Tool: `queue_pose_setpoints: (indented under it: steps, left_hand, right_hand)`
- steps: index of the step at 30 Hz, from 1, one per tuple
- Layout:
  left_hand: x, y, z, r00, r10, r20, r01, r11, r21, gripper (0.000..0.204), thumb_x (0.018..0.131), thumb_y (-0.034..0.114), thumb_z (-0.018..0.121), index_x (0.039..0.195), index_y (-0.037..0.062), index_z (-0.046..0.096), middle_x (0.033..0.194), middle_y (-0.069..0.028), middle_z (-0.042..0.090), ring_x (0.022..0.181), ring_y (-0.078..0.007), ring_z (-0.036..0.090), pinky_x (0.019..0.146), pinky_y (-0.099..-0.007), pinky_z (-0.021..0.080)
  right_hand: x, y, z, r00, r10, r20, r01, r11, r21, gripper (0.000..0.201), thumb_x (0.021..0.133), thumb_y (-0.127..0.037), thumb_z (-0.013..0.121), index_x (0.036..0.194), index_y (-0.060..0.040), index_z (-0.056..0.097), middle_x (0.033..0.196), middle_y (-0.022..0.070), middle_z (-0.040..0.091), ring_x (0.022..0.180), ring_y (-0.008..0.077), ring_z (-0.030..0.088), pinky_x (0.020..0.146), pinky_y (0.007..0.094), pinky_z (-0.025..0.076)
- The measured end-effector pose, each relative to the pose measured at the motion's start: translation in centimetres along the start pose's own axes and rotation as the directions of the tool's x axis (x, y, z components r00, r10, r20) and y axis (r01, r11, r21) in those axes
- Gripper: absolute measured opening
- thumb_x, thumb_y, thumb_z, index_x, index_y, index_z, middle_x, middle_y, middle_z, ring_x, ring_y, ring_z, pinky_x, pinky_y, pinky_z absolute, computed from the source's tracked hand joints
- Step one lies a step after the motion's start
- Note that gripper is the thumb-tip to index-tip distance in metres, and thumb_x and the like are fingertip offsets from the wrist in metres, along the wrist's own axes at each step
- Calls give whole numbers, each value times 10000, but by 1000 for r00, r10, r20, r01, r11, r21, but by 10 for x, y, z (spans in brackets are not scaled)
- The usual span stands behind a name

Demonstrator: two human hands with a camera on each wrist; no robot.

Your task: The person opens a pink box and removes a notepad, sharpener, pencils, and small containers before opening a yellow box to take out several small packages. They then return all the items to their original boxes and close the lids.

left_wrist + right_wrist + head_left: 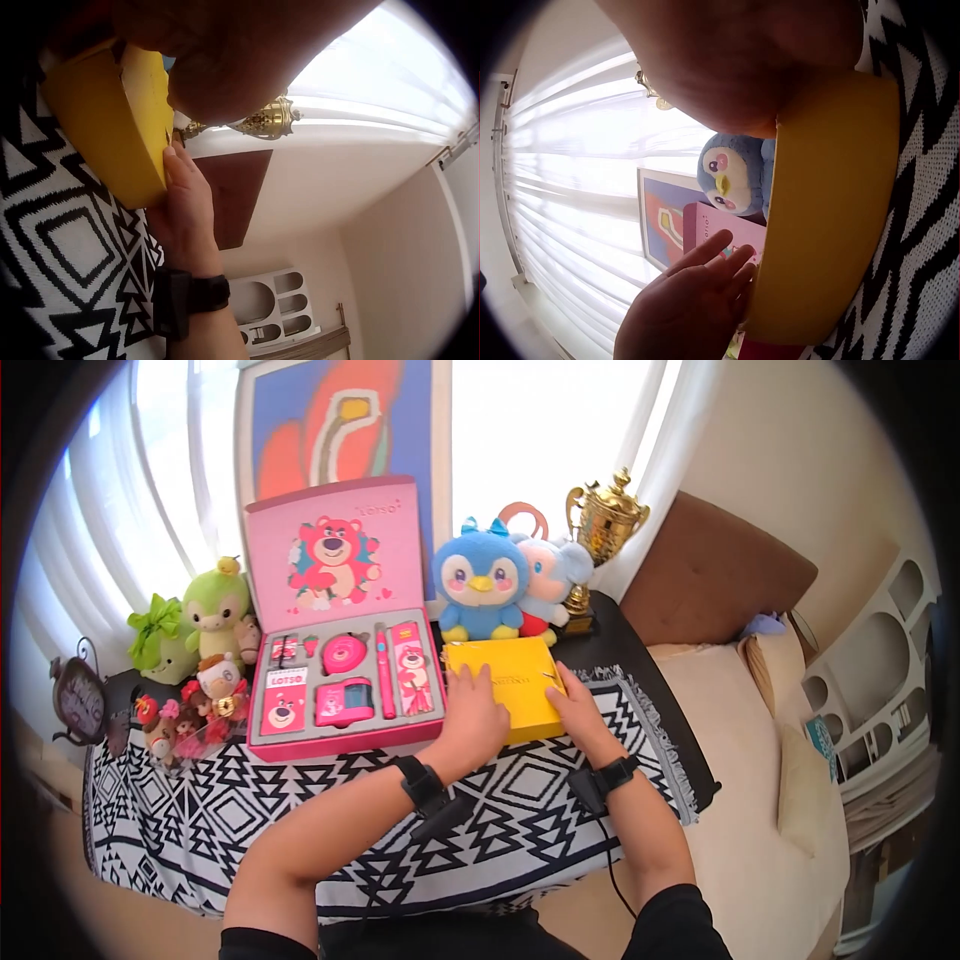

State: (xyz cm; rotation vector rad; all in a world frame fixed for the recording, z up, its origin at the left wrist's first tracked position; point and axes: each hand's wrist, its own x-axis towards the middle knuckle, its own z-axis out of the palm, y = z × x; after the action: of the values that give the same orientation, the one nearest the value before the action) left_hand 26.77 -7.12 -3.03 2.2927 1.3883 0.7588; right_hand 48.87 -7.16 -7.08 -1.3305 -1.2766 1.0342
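A yellow box (515,695) with small lettering on its top sits on the patterned cloth, front side facing me. My left hand (475,710) lies over the left part of its top, fingers extended forward. The right wrist view shows the left hand (694,300) with fairly straight fingers beside the box top. At the right side, my right hand (583,710) grips the edge of the box, thumb over the top rim. In the left wrist view, the right hand (187,199) holds the yellow box (105,127) at its edge; some of its fingers are hidden.
Left of the box stands an open pink gift box (345,745) with stationery inside. Behind are a blue penguin plush (480,580), a grey-white plush (550,575) and a gold trophy (608,525). Green plushes (215,605) and small dolls (190,725) stand at left. A bed (740,760) is at right.
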Motion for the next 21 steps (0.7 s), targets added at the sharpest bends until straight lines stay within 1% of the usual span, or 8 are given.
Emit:
queue_pose_setpoints:
  steps: [2,4,7,10,14,16,18,21]
  left_hand:
    - [-14,2,-20,1000,27,-4,-27,999,-26,625,914,116,577,1453,-117,363,1447,-416,378,1387,-582,327,1203,-551,270]
    - [-30,-2,-37,993,111,-28,-114,982,-153,608,921,128,587,1443,-107,383,1459,-389,392,1409,-558,322,1206,-537,273]
    - [-46,-38,-78,986,127,-110,-135,988,-68,534,906,99,616,1383,-86,463,1453,-340,436,1400,-509,377,1187,-518,320]
    - [-63,-91,-132,964,143,-222,-129,989,78,431,837,6,624,1257,-79,573,1370,-321,517,1333,-468,463,1135,-524,383]
    - [-98,-176,-199,874,194,-445,65,861,505,366,780,-16,629,1143,-67,637,1290,-273,584,1300,-439,502,1056,-501,457]
    - [-116,-225,-212,917,146,-372,78,847,525,316,775,2,635,1084,-62,654,1288,-257,592,1305,-428,504,1033,-500,472]
    - [-131,-237,-222,961,115,-253,75,770,634,192,791,55,627,945,-45,682,1298,-222,604,1318,-403,507,964,-491,514]
    - [-137,-241,-224,952,159,-263,58,748,661,182,825,69,605,947,-24,702,1307,-213,604,1329,-382,505,880,-478,553]
  right_hand:
    - [-4,1,-4,998,-57,-9,55,994,-99,623,989,-120,593,1514,107,346,1560,242,411,1438,296,416,1165,343,335]
    - [-15,-8,-4,967,-233,-104,142,829,-540,571,971,-138,607,1456,105,429,1496,271,457,1412,359,431,1175,393,331]
    - [-53,-43,11,904,-421,-77,271,701,-659,491,964,-125,599,1391,95,502,1454,271,469,1371,404,445,1161,434,345]
    - [-77,-56,28,868,-497,2,357,621,-698,459,957,-102,599,1379,61,520,1456,229,479,1358,396,459,1151,453,353]
    - [-78,-76,54,816,-562,136,457,483,-746,428,893,-45,636,1304,57,583,1405,239,503,1304,422,476,1122,477,376]
    - [-66,-93,73,790,-588,170,499,457,-736,425,877,-41,650,1288,49,597,1393,242,508,1286,432,481,1115,476,382]
    - [-42,-112,97,722,-633,279,611,394,-687,432,870,-43,656,1288,45,594,1382,242,516,1273,437,486,1102,478,392]
    - [10,-143,138,642,-682,351,681,297,-669,443,868,-47,656,1297,34,583,1374,232,524,1279,438,486,1093,488,404]
